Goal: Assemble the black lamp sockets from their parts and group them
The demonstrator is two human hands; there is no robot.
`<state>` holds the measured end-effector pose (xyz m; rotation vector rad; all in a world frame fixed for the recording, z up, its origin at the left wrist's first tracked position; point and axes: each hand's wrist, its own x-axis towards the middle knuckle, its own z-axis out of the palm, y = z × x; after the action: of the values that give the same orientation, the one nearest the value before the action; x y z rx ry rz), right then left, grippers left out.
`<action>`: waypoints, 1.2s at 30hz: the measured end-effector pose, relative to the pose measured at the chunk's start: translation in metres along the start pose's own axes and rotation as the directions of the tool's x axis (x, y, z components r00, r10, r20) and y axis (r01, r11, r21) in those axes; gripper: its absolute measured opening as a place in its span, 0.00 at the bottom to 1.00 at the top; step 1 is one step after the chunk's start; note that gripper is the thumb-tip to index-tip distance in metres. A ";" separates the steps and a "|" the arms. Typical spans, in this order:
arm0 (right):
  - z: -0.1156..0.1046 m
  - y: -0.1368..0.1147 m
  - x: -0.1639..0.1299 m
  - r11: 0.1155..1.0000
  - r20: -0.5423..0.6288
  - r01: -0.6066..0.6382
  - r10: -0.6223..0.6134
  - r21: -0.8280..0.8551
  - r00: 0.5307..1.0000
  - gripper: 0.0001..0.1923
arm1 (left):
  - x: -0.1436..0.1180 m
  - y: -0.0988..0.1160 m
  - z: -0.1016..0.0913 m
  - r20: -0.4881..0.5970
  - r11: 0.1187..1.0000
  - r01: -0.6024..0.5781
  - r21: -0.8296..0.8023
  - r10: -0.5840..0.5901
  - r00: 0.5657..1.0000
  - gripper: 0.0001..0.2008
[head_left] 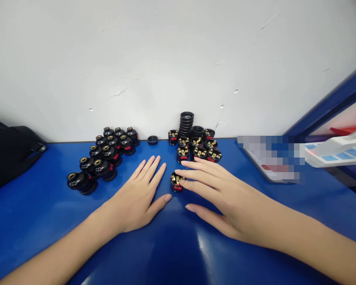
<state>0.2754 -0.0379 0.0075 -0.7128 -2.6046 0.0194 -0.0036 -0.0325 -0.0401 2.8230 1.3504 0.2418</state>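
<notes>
Two bare hands, both yours, stretch forward from the lower corners of the head view, palms down over a glossy blue table [32,225]. Your left hand [138,200] is left of centre, its fingers extended and slightly spread, the thumb angled out toward the middle; it grips nothing. Your right hand [231,198] is right of centre, its fingers long and parted, the thumb held well away below them, pinching nothing. Between your hands stands one open black socket [175,183], upright, with brass contacts on top and a red tab at its front. Your right fingertips overlap its right edge; you cannot tell from this angle whether they touch it. Beyond your right hand is a cluster of similar sockets [199,153], with a tall stack of black rings [186,124] behind it. One loose ring [152,140] lies near the white wall [166,59]. To the left, black capped holders [105,169] stand in slanting rows. A black bag [8,152] fills the far left; at right is a flat item [255,162], partly pixelated.
</notes>
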 end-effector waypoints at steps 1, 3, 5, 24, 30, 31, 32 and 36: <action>-0.001 0.000 -0.001 1.000 0.004 0.006 -0.006 0.014 1.000 0.19 | 0.000 0.000 0.000 0.007 1.000 0.000 0.004 0.000 1.000 0.39; -0.003 0.001 -0.003 0.999 0.012 0.015 -0.016 0.040 1.000 0.19 | 0.000 0.000 -0.001 0.023 1.000 0.000 0.014 -0.001 1.000 0.40; -0.004 0.003 -0.004 0.998 0.014 0.019 -0.020 0.065 1.000 0.20 | 0.000 0.000 -0.001 0.033 1.000 0.000 0.018 -0.001 0.999 0.40; -0.003 0.051 0.046 0.999 -0.101 -0.021 0.017 -0.035 0.995 0.18 | 0.000 0.001 0.000 0.004 1.000 0.005 0.030 -0.005 1.000 0.41; 0.010 0.063 0.098 0.985 0.122 0.049 -0.029 -0.163 0.992 0.19 | -0.005 0.006 0.009 -0.098 0.992 0.083 0.097 -0.073 0.993 0.42; 0.012 0.063 0.107 0.977 0.194 0.066 -0.025 -0.204 0.981 0.19 | -0.005 0.007 0.009 -0.099 0.990 0.090 0.109 -0.079 0.992 0.42; 0.015 0.062 0.115 0.973 0.231 0.077 -0.026 -0.216 0.973 0.18 | -0.006 0.007 0.010 -0.095 0.989 0.091 0.119 -0.080 0.992 0.42; 0.028 0.060 0.137 0.962 0.333 0.114 -0.025 -0.249 0.942 0.17 | -0.005 0.008 0.007 -0.068 0.987 0.082 0.139 -0.074 0.995 0.43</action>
<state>0.1867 0.0839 0.0305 -0.7615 -2.9885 -0.2606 0.0004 -0.0406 -0.0475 2.8904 1.5471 0.2442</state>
